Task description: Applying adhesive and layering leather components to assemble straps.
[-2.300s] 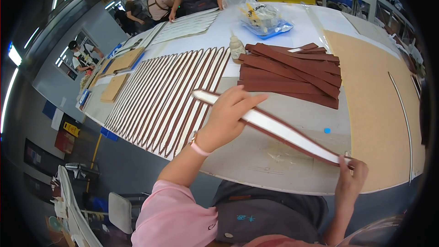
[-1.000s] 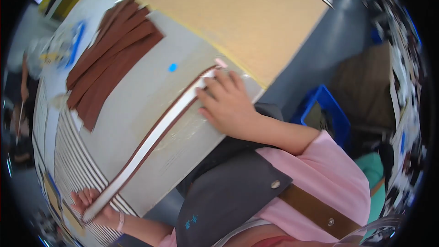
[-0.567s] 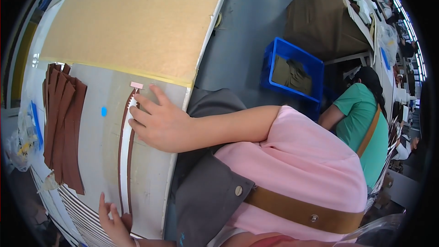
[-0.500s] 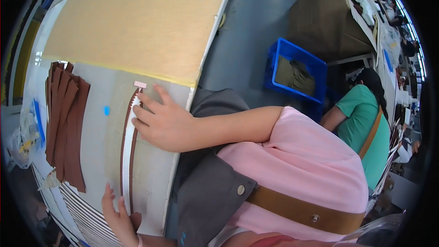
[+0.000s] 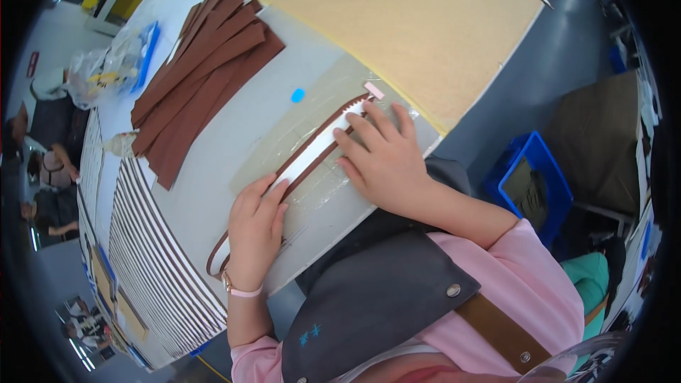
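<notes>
A brown strip with a narrower white strip point(image 5: 312, 154) along its middle lies slantwise on the grey work board point(image 5: 213, 163). My right hand point(image 5: 389, 158) rests on its far end, fingers spread, the fingertips touching the white strip's toothed-looking end. Nearer me, my left hand point(image 5: 255, 225) lies over the same piece, fingers stretched out and fingertips on it; that hand covers part of the strip. A small pink piece point(image 5: 374, 90) sits at the far tip. Beyond the strip is a small blue patch point(image 5: 298, 95).
A fanned pile of brown strips point(image 5: 213, 71) lies at the far left. Many brown-and-white strips point(image 5: 152, 262) stand in rows at the near left. A large tan board point(image 5: 397, 21) covers the far side. Right, on the floor, is a blue crate point(image 5: 532, 177) beside a co-worker in green.
My left hand has come from beside the strip's near end onto the strip. My right hand stays at the far end, its fingers still spread. The view has turned left.
</notes>
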Motion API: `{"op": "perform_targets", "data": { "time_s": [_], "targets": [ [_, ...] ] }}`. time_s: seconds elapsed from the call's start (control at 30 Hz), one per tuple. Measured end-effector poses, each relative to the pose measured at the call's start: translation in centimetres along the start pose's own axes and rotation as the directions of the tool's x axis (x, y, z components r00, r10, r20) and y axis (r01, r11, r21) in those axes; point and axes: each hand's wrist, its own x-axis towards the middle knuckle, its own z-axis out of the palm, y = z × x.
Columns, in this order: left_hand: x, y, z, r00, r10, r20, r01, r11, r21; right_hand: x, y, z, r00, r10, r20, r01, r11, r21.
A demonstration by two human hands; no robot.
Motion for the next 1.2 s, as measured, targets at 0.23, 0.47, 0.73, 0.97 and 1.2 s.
{"op": "perform_targets", "data": {
  "time_s": [0.23, 0.47, 0.73, 0.97, 1.2],
  "targets": [
    [1.7, 0.8, 0.8, 0.997, 0.016, -0.071, -0.021, 0.997, -0.075, 0.1, 0.2, 0.2, 0.999, -0.026, 0.045, 0.025, 1.000, 0.009],
    [2.2, -0.2, 2.8, 0.977, 0.155, -0.147, -0.160, 0.987, -0.021, 0.5, 0.4, 0.0, 0.999, -0.029, 0.024, 0.031, 0.998, -0.050],
    [2.4, 0.0, 2.2, 0.971, 0.233, -0.049, -0.228, 0.969, 0.090, 0.3, 0.3, 0.0, 0.999, -0.028, 0.040, 0.031, 0.998, -0.062],
    [2.7, 0.3, 2.7, 0.968, 0.239, -0.082, -0.232, 0.969, 0.091, 0.4, 0.3, -0.1, 0.999, -0.031, 0.042, 0.033, 0.998, -0.053],
    [2.7, -0.1, 3.4, 0.958, 0.259, -0.126, -0.249, 0.964, 0.095, 0.4, 0.3, -0.2, 0.998, -0.032, 0.054, 0.035, 0.998, -0.058]
  ]
}}
